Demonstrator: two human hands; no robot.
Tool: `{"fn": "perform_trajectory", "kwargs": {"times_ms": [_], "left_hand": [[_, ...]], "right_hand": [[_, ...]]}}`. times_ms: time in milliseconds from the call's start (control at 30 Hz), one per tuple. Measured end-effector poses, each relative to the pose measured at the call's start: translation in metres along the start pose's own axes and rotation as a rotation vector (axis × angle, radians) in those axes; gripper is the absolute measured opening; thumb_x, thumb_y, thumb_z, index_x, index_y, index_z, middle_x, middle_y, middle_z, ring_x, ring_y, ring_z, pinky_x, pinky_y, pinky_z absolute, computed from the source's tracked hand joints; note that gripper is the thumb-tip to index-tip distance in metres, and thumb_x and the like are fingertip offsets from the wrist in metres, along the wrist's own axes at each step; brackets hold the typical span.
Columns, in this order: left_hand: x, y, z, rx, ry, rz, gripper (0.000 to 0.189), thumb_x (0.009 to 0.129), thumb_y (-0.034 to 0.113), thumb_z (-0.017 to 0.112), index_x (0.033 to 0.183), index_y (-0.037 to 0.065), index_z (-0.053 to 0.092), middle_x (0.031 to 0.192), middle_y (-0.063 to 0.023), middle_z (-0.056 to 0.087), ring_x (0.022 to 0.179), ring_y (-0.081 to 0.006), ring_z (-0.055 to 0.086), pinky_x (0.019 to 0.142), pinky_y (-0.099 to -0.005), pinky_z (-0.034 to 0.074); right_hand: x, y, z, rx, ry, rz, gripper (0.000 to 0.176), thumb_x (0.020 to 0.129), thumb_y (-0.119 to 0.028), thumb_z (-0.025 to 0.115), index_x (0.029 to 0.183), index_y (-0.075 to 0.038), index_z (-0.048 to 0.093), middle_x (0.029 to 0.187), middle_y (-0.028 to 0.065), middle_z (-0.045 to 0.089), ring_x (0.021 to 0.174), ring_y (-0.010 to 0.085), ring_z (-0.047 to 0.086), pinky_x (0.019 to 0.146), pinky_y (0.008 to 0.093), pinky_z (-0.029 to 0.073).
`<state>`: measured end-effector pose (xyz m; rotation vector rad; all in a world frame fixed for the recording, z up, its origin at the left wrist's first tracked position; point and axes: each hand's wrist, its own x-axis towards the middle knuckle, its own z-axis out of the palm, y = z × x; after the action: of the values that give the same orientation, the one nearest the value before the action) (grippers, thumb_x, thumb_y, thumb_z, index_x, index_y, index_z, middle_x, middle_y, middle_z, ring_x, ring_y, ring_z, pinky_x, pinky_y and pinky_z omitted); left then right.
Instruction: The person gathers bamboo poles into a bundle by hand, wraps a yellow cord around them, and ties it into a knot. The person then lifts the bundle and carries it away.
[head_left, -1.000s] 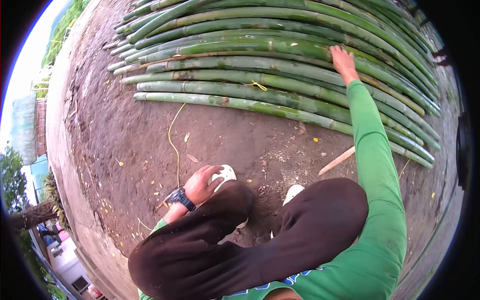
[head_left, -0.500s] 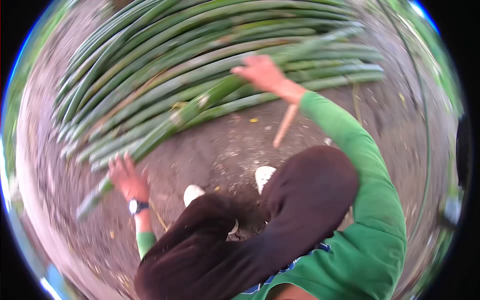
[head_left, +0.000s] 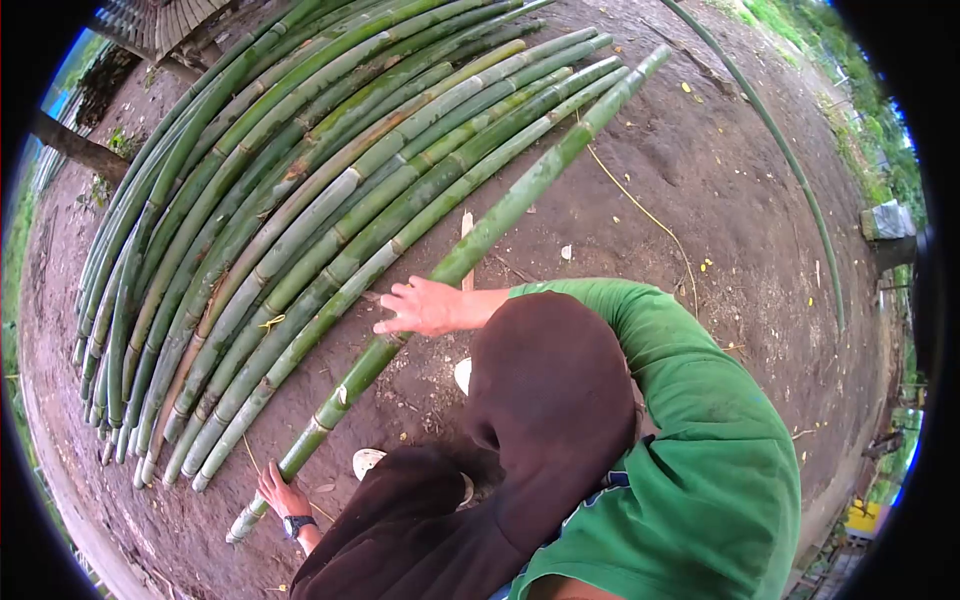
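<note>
A single green bamboo pole (head_left: pixel 500 215) lies diagonally over the ground, apart from the pile along much of its length. My right hand (head_left: pixel 425 306) rests across its middle with the fingers spread. Near the pole's lower left end, my left hand (head_left: pixel 283 492), with a watch at the wrist, lies against it, fingers apart. The large pile of green bamboo poles (head_left: pixel 300 200) is just beyond, on the upper left. A thin wooden piece (head_left: pixel 467 232) shows partly beneath the pole.
A thin yellow strand (head_left: pixel 645 210) curves over the dirt ground (head_left: pixel 740 290). At the right a long thin dark green pole (head_left: pixel 790 150) lies curved. A wooden post (head_left: pixel 80 150) stands at the upper left. My shoes (head_left: pixel 367 462) are close to the pole.
The single pole now lies nearer to me, off the pile's front edge, where it earlier crossed the pile. Both hands have moved down with it, and the view has turned.
</note>
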<state>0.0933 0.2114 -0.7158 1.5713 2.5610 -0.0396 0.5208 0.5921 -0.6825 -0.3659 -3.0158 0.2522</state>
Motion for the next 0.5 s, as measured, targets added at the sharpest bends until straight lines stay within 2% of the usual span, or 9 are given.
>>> {"fn": "perform_trajectory", "kwargs": {"times_ms": [133,200,333,467,500], "left_hand": [[0.009,-0.012,0.015,0.047,-0.131,-0.131,0.080,0.086,0.003,0.067,0.158,0.021,0.037,0.156,-0.0134,0.042,0.147,-0.0418,0.034,0.119,-0.0615,0.028],[0.012,-0.027,0.031,0.088,-0.105,-0.173,0.088,0.086,0.002,0.066,0.162,0.027,0.029,0.162,-0.0140,0.036,0.148,-0.0467,0.032,0.118,-0.0619,0.031],[0.021,-0.033,0.032,0.113,-0.216,-0.342,0.083,0.091,0.006,0.062,0.163,0.026,0.026,0.166,-0.0151,0.030,0.147,-0.0527,0.031,0.114,-0.0617,0.038],[0.038,-0.034,0.039,0.022,-0.290,-0.472,0.065,0.099,0.028,0.061,0.158,0.022,0.036,0.164,-0.0186,0.033,0.145,-0.0497,0.036,0.114,-0.0605,0.038],[0.044,-0.031,0.043,0.008,-0.295,-0.482,0.063,0.099,0.032,0.061,0.157,0.021,0.039,0.163,-0.0192,0.035,0.146,-0.0479,0.036,0.115,-0.0602,0.038]], "right_hand": [[0.003,-0.021,0.040,0.046,0.015,-0.011,0.064,0.086,-0.018,0.066,0.147,-0.032,0.051,0.121,0.0139,0.052,0.108,0.0302,0.056,0.080,0.0453,0.052],[0.010,-0.025,0.054,0.026,-0.062,0.050,0.066,0.086,-0.017,0.066,0.149,-0.031,0.050,0.122,0.0145,0.052,0.109,0.0316,0.056,0.082,0.0451,0.052],[0.030,-0.037,0.061,0.041,-0.075,-0.006,0.066,0.087,-0.014,0.064,0.151,-0.026,0.049,0.121,0.0141,0.054,0.109,0.0318,0.056,0.086,0.0451,0.052],[0.037,-0.045,0.081,0.094,-0.065,-0.061,0.061,0.088,-0.013,0.062,0.148,-0.020,0.053,0.123,0.0139,0.056,0.113,0.0331,0.057,0.094,0.0451,0.051],[0.034,-0.046,0.087,0.078,0.013,-0.045,0.060,0.089,-0.012,0.060,0.148,-0.018,0.052,0.126,0.0141,0.056,0.116,0.0330,0.057,0.099,0.0453,0.049]]}}
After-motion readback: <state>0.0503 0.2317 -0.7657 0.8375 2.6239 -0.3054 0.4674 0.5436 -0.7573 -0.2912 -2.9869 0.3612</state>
